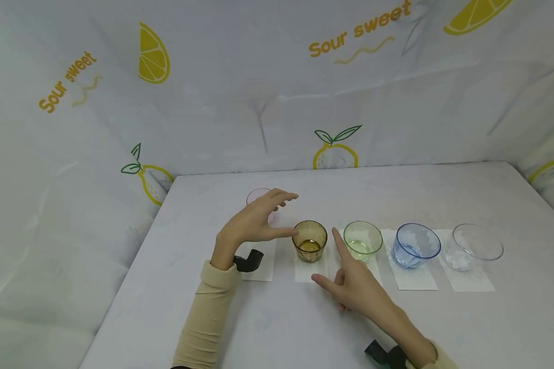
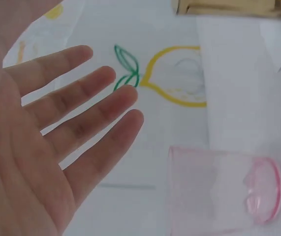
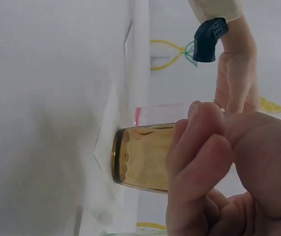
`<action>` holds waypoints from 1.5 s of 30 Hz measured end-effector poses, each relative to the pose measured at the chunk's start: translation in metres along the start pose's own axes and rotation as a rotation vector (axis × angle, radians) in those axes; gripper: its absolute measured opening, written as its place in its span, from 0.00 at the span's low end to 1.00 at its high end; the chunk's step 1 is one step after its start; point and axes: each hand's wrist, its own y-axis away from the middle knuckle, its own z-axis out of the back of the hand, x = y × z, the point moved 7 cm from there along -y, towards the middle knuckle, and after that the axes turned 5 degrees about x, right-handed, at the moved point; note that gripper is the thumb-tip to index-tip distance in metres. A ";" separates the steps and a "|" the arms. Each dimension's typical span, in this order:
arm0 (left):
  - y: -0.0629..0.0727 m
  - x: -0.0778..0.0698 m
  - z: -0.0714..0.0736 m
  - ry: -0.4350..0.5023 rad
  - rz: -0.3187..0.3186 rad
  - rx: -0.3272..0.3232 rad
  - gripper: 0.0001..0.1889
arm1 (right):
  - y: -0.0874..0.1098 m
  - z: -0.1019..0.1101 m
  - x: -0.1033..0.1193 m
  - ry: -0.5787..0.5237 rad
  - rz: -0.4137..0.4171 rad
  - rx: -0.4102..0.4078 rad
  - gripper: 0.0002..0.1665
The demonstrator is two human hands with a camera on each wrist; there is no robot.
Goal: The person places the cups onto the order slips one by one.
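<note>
An amber glass point(image 1: 310, 253) stands upright on a white paper slip point(image 1: 310, 274), between the two hands. My left hand point(image 1: 254, 220) hovers at its left, fingers spread and straight, thumb overlapping the rim in the head view. On the other side, my right hand point(image 1: 360, 284) has index finger and thumb stretched out, the other fingers curled, with nothing in it. The right wrist view shows the amber glass point(image 3: 142, 157) beyond those curled fingers point(image 3: 199, 167). A pink glass point(image 2: 209, 191) is beside the left hand, which partly hides it in the head view.
To the right, a green glass point(image 1: 362, 241), a blue glass point(image 1: 415, 246) and a colourless glass point(image 1: 473, 246) stand in a row on paper slips. Another slip point(image 1: 263, 266) lies under the left wrist. A lemon-printed cloth point(image 1: 240, 118) hangs behind the white table point(image 1: 166, 287).
</note>
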 end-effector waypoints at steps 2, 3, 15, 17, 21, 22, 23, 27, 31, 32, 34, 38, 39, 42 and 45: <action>0.005 0.006 0.009 0.014 0.013 -0.042 0.39 | 0.001 0.002 0.005 0.000 0.017 -0.009 0.64; 0.008 0.009 0.013 0.021 0.023 -0.064 0.39 | 0.002 0.003 0.007 0.000 0.028 -0.015 0.64; 0.021 0.039 0.037 0.061 0.064 -0.214 0.39 | -0.008 -0.006 0.031 -0.077 0.188 -0.071 0.54; 0.020 0.042 0.037 0.057 0.064 -0.223 0.39 | -0.012 -0.010 0.036 -0.095 0.198 -0.062 0.54; 0.017 0.051 0.034 0.057 0.075 -0.232 0.39 | -0.020 -0.019 0.044 -0.101 0.214 -0.041 0.53; 0.017 0.053 0.033 0.059 0.082 -0.233 0.39 | -0.021 -0.021 0.046 -0.103 0.221 -0.036 0.53; 0.017 0.055 0.032 0.060 0.089 -0.234 0.39 | -0.023 -0.023 0.048 -0.109 0.225 -0.029 0.53; 0.017 0.062 0.030 0.066 0.114 -0.236 0.40 | -0.028 -0.033 0.054 -0.142 0.236 0.006 0.53; 0.017 0.067 0.029 0.073 0.125 -0.240 0.41 | -0.033 -0.041 0.060 -0.175 0.249 0.048 0.54; 0.017 0.068 0.028 0.074 0.127 -0.242 0.41 | -0.034 -0.043 0.061 -0.182 0.256 0.062 0.54; 0.016 0.071 0.028 0.073 0.128 -0.245 0.41 | -0.036 -0.049 0.063 -0.193 0.264 0.090 0.55; 0.015 0.079 0.024 0.076 0.133 -0.244 0.42 | -0.041 -0.059 0.064 -0.211 0.277 0.139 0.55; 0.014 0.081 0.023 0.078 0.138 -0.241 0.42 | -0.042 -0.062 0.064 -0.214 0.283 0.145 0.55; 0.013 0.087 0.019 0.089 0.157 -0.225 0.43 | -0.047 -0.068 0.063 -0.207 0.289 0.161 0.55; 0.012 0.092 0.015 0.096 0.181 -0.208 0.44 | -0.051 -0.074 0.059 -0.183 0.281 0.176 0.55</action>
